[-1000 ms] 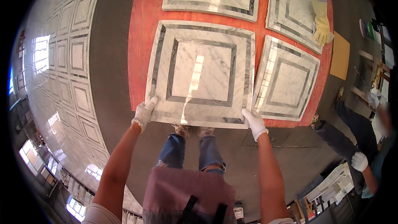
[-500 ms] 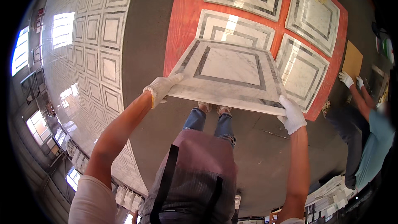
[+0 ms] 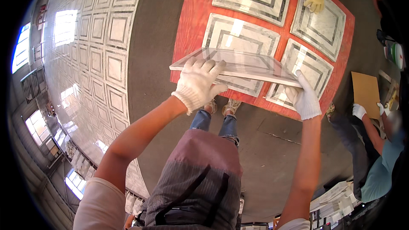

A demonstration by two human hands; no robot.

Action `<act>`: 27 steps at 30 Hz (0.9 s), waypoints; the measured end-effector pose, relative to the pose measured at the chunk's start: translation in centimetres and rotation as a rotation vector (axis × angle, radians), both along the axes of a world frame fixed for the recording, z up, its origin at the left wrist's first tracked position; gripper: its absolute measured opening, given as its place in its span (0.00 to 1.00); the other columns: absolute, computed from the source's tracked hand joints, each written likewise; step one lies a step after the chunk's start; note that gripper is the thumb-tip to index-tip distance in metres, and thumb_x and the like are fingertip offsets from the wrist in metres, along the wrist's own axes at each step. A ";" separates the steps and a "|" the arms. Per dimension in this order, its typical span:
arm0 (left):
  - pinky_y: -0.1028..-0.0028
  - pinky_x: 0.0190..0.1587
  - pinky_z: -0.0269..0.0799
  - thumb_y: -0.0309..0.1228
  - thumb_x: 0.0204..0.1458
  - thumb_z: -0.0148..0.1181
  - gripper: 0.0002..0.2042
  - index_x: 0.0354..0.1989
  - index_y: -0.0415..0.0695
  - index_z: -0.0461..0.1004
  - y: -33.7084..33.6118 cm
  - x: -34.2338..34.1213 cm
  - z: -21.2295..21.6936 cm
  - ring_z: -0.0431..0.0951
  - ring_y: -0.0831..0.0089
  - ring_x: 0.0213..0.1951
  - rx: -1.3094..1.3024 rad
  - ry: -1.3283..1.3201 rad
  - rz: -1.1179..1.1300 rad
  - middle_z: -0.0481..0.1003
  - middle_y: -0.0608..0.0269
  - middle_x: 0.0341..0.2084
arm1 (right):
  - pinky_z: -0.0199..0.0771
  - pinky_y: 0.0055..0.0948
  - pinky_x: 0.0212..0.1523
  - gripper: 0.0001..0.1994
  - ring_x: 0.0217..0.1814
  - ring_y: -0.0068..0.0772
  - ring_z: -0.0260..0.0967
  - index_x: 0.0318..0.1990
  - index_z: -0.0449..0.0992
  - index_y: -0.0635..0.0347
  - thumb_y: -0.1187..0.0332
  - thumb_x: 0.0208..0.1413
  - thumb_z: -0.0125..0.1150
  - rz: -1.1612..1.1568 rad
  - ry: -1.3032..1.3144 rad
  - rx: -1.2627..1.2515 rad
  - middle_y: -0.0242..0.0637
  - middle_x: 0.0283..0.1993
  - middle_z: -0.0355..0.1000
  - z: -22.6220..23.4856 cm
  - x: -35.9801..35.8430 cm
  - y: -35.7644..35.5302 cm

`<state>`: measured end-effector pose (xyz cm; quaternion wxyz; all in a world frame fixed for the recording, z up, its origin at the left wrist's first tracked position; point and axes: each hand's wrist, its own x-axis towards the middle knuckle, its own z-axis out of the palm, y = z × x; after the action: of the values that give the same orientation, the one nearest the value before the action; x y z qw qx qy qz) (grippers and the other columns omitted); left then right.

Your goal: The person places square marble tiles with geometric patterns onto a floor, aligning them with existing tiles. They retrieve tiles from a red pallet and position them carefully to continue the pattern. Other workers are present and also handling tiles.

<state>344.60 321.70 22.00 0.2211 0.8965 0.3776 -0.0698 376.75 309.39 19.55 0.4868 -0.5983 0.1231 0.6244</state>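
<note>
A square marble tile (image 3: 247,61) with a grey inlaid frame is held up in front of me, seen almost edge-on. My left hand (image 3: 197,81), in a white knit glove, is at its near edge. The fingers lie over its top face and the thumb shows below the edge. At the right corner, my gloved right hand (image 3: 304,96) grips the tile, thumb up along the side. Beneath it, similar marble tiles lie on a red board (image 3: 187,30), among them a near-left tile (image 3: 213,25) partly covered by the held one.
A yellow-gloved hand (image 3: 315,1) of another person touches the far-right tile (image 3: 324,30). At right, a person in a teal shirt (image 3: 381,170) holds a brown board (image 3: 365,89). A wide area of patterned marble panels (image 3: 115,66) runs along the left, beside the grey floor (image 3: 147,51).
The held tile has tipped and now shows mostly its near edge. My left hand has moved right from the corner along that edge. The yellow-gloved hand has come further over the far-right tile.
</note>
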 end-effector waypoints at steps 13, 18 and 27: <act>0.60 0.52 0.65 0.56 0.53 0.50 0.32 0.57 0.42 0.64 6.8 5.6 1.7 0.73 0.55 0.48 -0.049 0.363 -0.016 0.73 0.51 0.43 | 0.76 0.27 0.26 0.35 0.38 0.31 0.73 0.70 0.45 0.48 0.60 0.59 0.54 -0.158 -0.261 -0.139 0.41 0.52 0.69 -1.8 -4.4 -4.0; 0.61 0.45 0.72 0.43 0.55 0.53 0.16 0.42 0.42 0.71 9.2 6.2 -0.8 0.76 0.55 0.41 -0.106 0.399 0.026 0.74 0.52 0.40 | 0.75 0.23 0.25 0.22 0.37 0.25 0.74 0.59 0.65 0.58 0.67 0.56 0.54 -0.007 -0.057 -0.276 0.33 0.46 0.73 -1.6 -4.9 -11.7; 0.60 0.46 0.72 0.38 0.53 0.53 0.12 0.41 0.44 0.70 8.6 2.3 -3.1 0.74 0.56 0.46 -0.149 0.269 0.171 0.75 0.56 0.39 | 0.75 0.16 0.35 0.16 0.45 0.21 0.72 0.52 0.71 0.60 0.62 0.60 0.55 -0.494 -0.506 -0.204 0.33 0.48 0.73 17.9 11.1 -36.8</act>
<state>346.94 330.29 18.89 0.2393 0.8248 0.4726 -0.1978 387.84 272.59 37.48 0.5758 -0.7316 0.2010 0.3047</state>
